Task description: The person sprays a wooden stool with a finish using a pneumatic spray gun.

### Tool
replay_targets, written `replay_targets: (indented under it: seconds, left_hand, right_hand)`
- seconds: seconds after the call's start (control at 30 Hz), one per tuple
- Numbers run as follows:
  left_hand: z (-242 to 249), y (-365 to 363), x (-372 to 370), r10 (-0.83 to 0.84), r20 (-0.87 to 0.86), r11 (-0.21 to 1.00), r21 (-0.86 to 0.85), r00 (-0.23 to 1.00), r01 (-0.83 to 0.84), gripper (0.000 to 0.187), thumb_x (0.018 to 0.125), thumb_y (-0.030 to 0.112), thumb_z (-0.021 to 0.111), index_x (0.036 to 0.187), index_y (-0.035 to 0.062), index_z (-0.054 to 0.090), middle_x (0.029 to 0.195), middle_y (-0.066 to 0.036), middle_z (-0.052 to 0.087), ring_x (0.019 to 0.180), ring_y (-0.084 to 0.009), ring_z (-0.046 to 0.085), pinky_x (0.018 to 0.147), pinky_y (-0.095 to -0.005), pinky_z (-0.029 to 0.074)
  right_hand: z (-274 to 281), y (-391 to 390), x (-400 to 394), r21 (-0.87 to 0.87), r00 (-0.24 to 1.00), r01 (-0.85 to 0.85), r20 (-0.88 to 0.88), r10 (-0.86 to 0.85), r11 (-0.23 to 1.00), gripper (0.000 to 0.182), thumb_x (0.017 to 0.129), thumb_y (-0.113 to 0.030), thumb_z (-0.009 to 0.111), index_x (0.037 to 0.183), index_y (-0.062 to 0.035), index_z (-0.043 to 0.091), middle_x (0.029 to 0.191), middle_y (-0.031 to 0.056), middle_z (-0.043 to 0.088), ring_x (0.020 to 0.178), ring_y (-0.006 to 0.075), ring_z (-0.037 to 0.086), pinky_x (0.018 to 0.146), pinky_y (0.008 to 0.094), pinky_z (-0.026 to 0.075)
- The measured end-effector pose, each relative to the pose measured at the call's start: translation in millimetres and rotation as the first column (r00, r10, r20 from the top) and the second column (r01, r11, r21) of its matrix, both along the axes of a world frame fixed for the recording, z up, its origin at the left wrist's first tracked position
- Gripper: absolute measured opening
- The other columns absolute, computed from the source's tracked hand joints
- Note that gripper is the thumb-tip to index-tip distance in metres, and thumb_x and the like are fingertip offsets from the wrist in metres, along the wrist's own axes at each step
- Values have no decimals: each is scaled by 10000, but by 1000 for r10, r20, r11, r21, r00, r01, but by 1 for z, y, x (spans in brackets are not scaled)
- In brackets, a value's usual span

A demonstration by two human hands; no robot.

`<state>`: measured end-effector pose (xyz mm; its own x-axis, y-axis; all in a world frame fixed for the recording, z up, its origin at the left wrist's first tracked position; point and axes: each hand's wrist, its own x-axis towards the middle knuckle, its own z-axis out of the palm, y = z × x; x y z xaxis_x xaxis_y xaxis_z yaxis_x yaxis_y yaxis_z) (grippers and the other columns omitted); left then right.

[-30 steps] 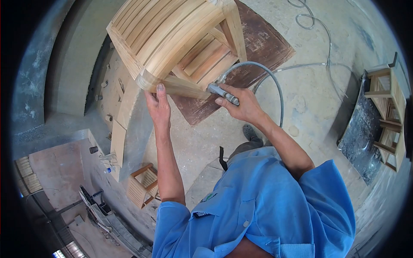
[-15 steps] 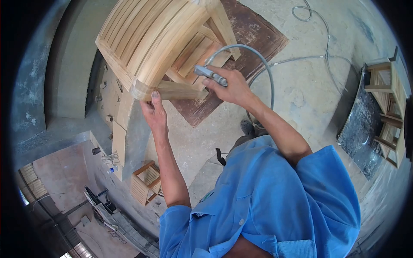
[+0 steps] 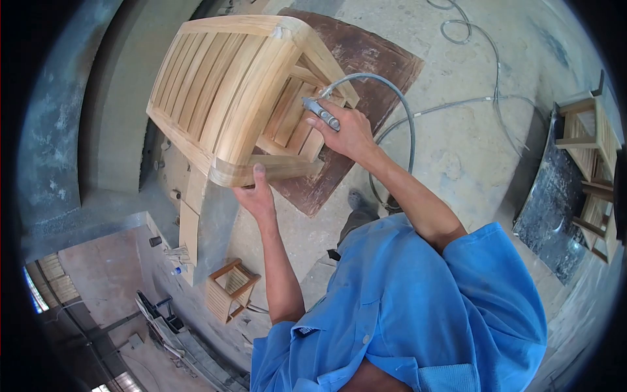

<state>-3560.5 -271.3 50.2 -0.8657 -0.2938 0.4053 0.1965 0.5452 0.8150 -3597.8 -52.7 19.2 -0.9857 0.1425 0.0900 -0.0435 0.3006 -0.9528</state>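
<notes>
A slatted wooden stool (image 3: 225,98) is tilted in front of me, with its seat slats toward the left and its legs toward the right. My left hand (image 3: 258,198) grips it near the lower corner, the thumb up on the leg and the fingers partly hidden beneath. In my right hand (image 3: 349,132) is a silver air blow gun (image 3: 321,114), fingers wrapped round its body. Its nozzle end points at the stool's open underside. A grey hose (image 3: 410,121) loops from the gun down toward my feet.
Under the stool lies a worn brown board (image 3: 385,55) on the concrete floor. More hose (image 3: 496,78) curls at the upper right. Other wooden stools stand on a dark sheet (image 3: 548,215) at the right. A small slatted stool (image 3: 230,289) is at lower left, near a workbench (image 3: 215,215).
The stool now sits lower in view, showing its whole seat and far edge. My left hand is lower with its corner. The blow gun stays close to the underside, turned slightly.
</notes>
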Motion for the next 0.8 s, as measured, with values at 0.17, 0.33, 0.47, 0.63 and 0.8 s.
replay_targets:
  seconds: [0.17,0.33,0.47,0.63,0.8]
  left_hand:
    - [2,12,-11,-20,50,997,70,999,16,408,829,66,722,1167,-86,550,1122,-158,612,986,-212,598,891,-358,470]
    - [-9,9,-16,8,38,1000,11,999,-8,398,864,144,714,1138,-109,574,1064,-159,639,930,-224,615,859,-357,488]
    - [-15,7,-16,-7,-32,999,49,999,9,400,865,167,705,1123,-112,582,1042,-165,650,932,-227,618,857,-361,489]
    - [12,2,-30,-12,-79,1000,18,997,13,461,857,257,711,1111,-106,585,996,-168,657,918,-243,621,854,-359,491]
    - [73,-58,-89,175,-42,985,9,984,-175,616,875,319,690,1276,-85,453,1142,-169,597,979,-237,600,859,-365,503]
  right_hand:
    - [-1,-8,-15,27,981,110,-161,-105,994,450,848,-392,676,1172,-81,652,710,178,673,691,368,677,632,462,527]
    - [5,-29,-27,12,991,26,-129,-25,1000,452,843,-408,674,1166,-92,653,703,187,667,696,384,668,644,469,521]
    - [-5,-33,-20,3,994,-43,-103,43,999,478,827,-418,690,1164,-83,645,733,185,672,730,385,667,662,461,519]
    - [-14,19,12,-45,983,-132,-134,125,990,452,816,-369,712,1153,-74,653,860,164,699,791,369,675,716,421,533]
    - [-29,73,62,-102,986,-57,-163,39,993,421,815,-212,728,1188,-37,639,1015,188,694,871,294,700,768,344,525]
